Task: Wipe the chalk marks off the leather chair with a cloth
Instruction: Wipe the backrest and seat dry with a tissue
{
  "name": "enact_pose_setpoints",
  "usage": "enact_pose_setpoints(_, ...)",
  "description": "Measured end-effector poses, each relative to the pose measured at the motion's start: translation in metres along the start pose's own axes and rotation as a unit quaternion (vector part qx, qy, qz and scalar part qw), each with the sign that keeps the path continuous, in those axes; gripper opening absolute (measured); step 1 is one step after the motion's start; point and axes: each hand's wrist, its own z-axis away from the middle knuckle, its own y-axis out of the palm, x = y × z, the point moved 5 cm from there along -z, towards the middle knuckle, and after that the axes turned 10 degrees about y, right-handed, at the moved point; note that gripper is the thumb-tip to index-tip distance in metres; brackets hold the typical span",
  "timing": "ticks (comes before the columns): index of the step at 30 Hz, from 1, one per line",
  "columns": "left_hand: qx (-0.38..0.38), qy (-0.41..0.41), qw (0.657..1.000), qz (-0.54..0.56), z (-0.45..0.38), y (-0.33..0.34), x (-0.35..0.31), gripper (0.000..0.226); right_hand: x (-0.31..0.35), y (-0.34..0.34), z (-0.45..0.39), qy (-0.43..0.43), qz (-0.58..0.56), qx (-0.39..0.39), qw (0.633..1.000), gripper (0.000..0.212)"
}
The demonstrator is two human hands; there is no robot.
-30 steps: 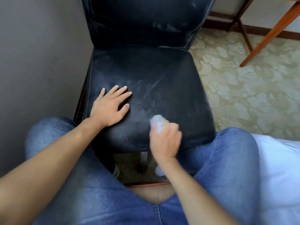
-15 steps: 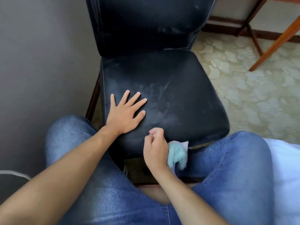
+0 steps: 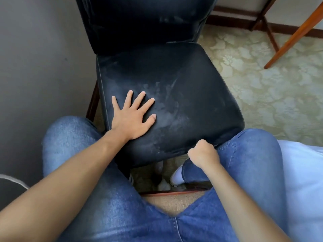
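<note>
Wiping calls for firm, overlapping strokes across the pale chalk marks [image 3: 167, 102], which lie smeared over the middle and front of the black padded leather chair seat [image 3: 201, 88]. Left hand [image 3: 132, 117] lies flat on the seat with 5 fingers spread, steadying it; right hand [image 3: 203, 154] is curled into a fist at the front edge. No cloth shows, so whether the fist encloses it cannot be told.

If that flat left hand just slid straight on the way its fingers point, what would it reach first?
Probably the chalk marks smeared on the seat just past the left hand; farther on, the chair backrest.
</note>
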Motion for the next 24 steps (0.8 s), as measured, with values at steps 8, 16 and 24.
enact_pose_setpoints(8,0.013,0.006,0.999,-0.033,-0.006,-0.004,0.011,0.078,0.01,0.078,-0.013,-0.127,0.306,0.208,0.92,0.044)
enact_pose_setpoints(16,0.024,0.002,0.998,-0.064,-0.014,-0.003,0.02,0.08,0.008,0.219,-0.064,-0.181,0.399,0.366,0.821,0.065)
enact_pose_setpoints(24,-0.041,0.041,0.994,-0.096,-0.021,0.001,0.026,0.078,-0.044,0.292,-0.106,-0.109,0.344,0.419,0.833,0.068)
